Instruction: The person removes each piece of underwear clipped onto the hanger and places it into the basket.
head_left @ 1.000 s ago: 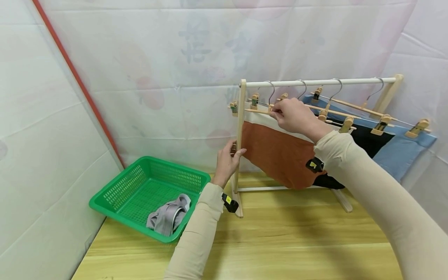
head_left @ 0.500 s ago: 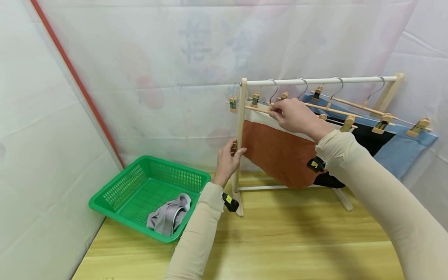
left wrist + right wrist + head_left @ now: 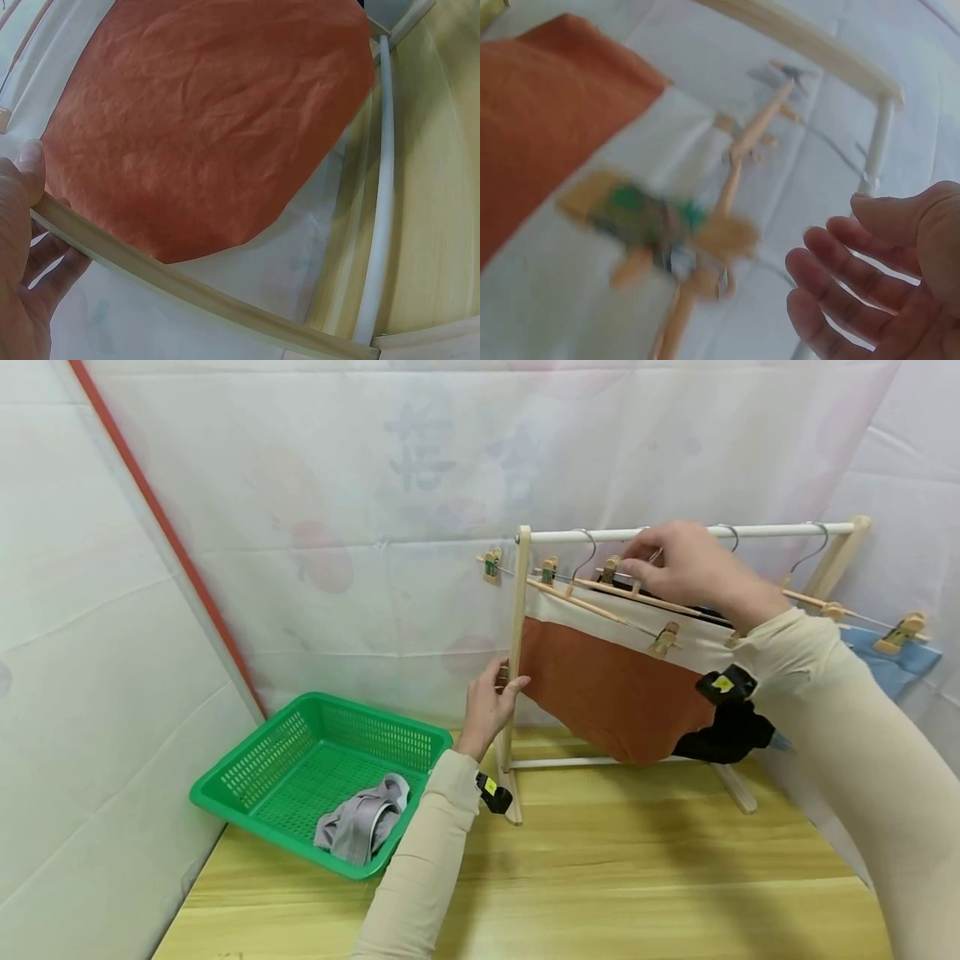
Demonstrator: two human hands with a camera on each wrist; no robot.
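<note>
My left hand [image 3: 487, 710] grips the left wooden post [image 3: 195, 292] of a small clothes rack, thumb on one side and fingers on the other. My right hand [image 3: 686, 564] is up at the white top rail [image 3: 558, 537], overlapping the second hanger's hook in the head view. Its fingers are loosely curled with nothing between them in the right wrist view. Left of it, a clip hanger [image 3: 592, 608] hangs by its hook from the rail. Behind this hanger's bar shows a rust-brown cloth garment [image 3: 600, 685] with a white top band. A clip [image 3: 656, 225] appears blurred close to the right wrist camera.
Further right on the rail are black [image 3: 727, 731] and light blue [image 3: 892, 664] garments, partly hidden by the right arm. A green basket [image 3: 258, 833] stands left of the rack with a crumpled grey garment [image 3: 363, 822] in it. A white curtain [image 3: 300, 460] hangs behind.
My right hand has let go of the nearest hanger and moved right and up along the rail. That hanger has swung, its right clip now showing. The left hand has stayed on the post.
</note>
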